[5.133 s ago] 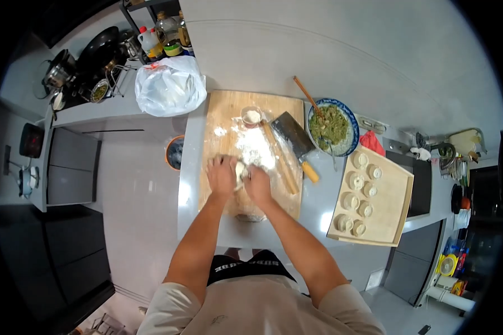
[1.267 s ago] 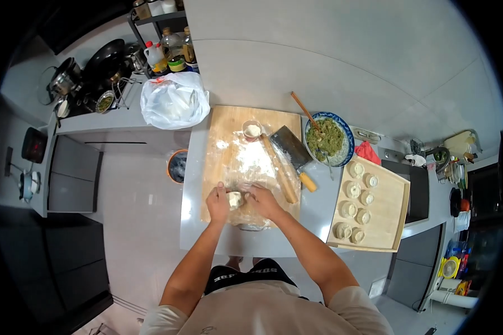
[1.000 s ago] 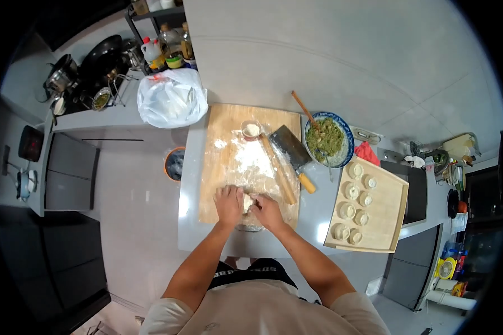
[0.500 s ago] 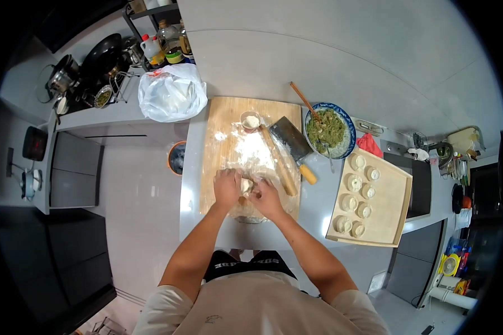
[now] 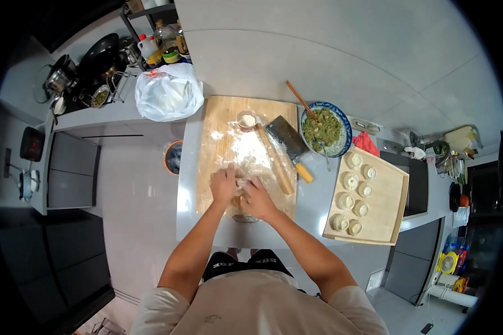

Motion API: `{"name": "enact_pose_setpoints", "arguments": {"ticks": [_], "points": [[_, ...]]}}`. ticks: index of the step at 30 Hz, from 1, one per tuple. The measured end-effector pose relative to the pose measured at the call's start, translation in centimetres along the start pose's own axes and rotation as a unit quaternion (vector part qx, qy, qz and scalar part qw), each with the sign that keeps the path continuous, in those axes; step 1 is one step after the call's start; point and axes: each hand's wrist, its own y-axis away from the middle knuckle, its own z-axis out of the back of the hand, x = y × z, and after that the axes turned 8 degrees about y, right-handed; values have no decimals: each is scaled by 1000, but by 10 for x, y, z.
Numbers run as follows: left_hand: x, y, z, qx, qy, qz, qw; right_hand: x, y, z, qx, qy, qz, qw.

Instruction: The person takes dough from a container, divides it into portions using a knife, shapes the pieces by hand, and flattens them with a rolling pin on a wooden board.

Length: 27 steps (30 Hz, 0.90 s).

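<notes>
Over the near part of the floured wooden board (image 5: 215, 151), my left hand (image 5: 223, 185) and my right hand (image 5: 256, 199) are close together. Both have their fingers closed on one small pale piece of dough (image 5: 240, 185), mostly hidden by the fingers. To the right of my hands lies a rolling pin (image 5: 275, 162), slanting across the board. Beside it rests a cleaver (image 5: 286, 137) with a yellow wooden handle. A small cup (image 5: 246, 120) holding white flour stands at the far side of the board.
A blue-rimmed bowl (image 5: 347, 133) of green filling, with chopsticks (image 5: 300, 99) and a spoon (image 5: 326, 154), sits right of the board. A wooden tray (image 5: 383, 204) carries several pale dough pieces in two columns. A white plastic bag (image 5: 169, 92) stands at far left.
My right hand has shifted slightly left and turned over the dough, covering more of it. My left hand stays almost in place. The whole view has moved slightly.
</notes>
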Motion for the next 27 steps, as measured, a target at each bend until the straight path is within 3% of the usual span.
{"name": "enact_pose_setpoints", "arguments": {"ticks": [2,6,10,12,14,16,17,18,19,20,22,25,27], "points": [[31,7,-4,-95,-190,-279,936,8,11,5,-11,-210,-172,962],[26,1,-11,-140,-245,-347,895,-25,3,-28,-41,-83,-181,979],[4,-36,-20,-163,-272,-337,886,-37,-41,-37,-69,-4,-200,977],[-13,-46,-21,-145,-251,-220,931,-38,-66,-26,-14,-14,-236,971],[3,-49,-20,-130,-263,-193,936,-21,-55,-8,-39,6,-199,979],[19,-20,-9,15,-77,-144,986,-5,-27,8,-61,27,-167,984],[31,0,-10,16,-77,-146,986,1,-7,13,-34,-4,-180,983],[45,25,-15,-25,-142,-215,966,6,10,16,-5,-34,-192,981],[47,38,-20,-66,-205,-282,935,3,26,10,-5,-33,-193,981],[48,38,-24,-63,-204,-282,935,-1,39,2,-10,-44,-216,975],[47,37,-32,-117,-266,-365,884,-20,38,-11,-16,-52,-245,968],[21,10,-33,-73,-242,-335,908,-32,12,-12,21,19,-271,962],[3,-2,-34,-80,-213,-330,916,-30,-3,8,-28,20,-212,977]]}}
